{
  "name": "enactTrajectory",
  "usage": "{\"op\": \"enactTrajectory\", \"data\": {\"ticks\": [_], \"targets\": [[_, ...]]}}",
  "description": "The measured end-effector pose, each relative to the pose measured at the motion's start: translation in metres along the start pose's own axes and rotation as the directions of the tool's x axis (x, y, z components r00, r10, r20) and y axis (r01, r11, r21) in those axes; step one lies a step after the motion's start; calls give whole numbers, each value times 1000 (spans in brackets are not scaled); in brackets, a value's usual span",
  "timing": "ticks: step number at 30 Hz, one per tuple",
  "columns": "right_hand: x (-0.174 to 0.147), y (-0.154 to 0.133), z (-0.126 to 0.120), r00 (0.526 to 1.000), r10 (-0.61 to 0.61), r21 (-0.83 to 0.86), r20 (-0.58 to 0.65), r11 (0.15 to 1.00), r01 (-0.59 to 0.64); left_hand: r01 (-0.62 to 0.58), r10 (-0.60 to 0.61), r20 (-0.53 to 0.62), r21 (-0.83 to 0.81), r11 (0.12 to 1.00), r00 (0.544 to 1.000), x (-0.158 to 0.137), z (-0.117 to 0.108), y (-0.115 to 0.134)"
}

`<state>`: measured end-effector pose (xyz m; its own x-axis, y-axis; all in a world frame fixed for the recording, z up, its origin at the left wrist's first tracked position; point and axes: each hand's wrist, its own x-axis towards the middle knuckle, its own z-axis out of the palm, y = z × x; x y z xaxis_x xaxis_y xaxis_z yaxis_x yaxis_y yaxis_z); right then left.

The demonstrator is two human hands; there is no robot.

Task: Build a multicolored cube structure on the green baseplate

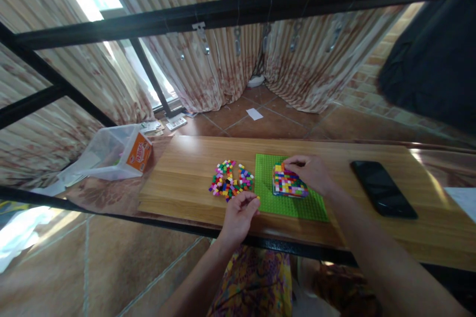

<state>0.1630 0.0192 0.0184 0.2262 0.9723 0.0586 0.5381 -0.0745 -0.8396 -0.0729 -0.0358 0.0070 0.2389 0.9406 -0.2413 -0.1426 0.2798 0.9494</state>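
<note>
A block of many-coloured toy bricks (289, 182) stands on a green studded baseplate (265, 185). Over its far edge, my right hand (310, 172) is closed in a pinch, with a small orange brick (283, 166) at the fingertips; whether that brick touches the block I cannot tell. My left hand (241, 212) is closed too, held low beside the baseplate's near left corner. Between its thumb and forefinger a bit of a small yellow brick (258, 198) shows. Just beyond that hand lies a pile of loose bricks (225, 178) in mixed colours.
A black phone (383, 189) lies on the wooden tabletop (186, 173) at the right. To the left, a clear plastic box (121, 153) with an orange label lies beside the board. A black metal bar (223, 15) with hanging clips crosses above, before striped curtains (223, 69).
</note>
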Motion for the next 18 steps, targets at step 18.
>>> {"op": "enactTrajectory", "data": {"ticks": [18], "targets": [[-70,-49,16,984,-108,89,-143,989,121,67,-86,-70,-230,971,994,-11,10,25]]}}
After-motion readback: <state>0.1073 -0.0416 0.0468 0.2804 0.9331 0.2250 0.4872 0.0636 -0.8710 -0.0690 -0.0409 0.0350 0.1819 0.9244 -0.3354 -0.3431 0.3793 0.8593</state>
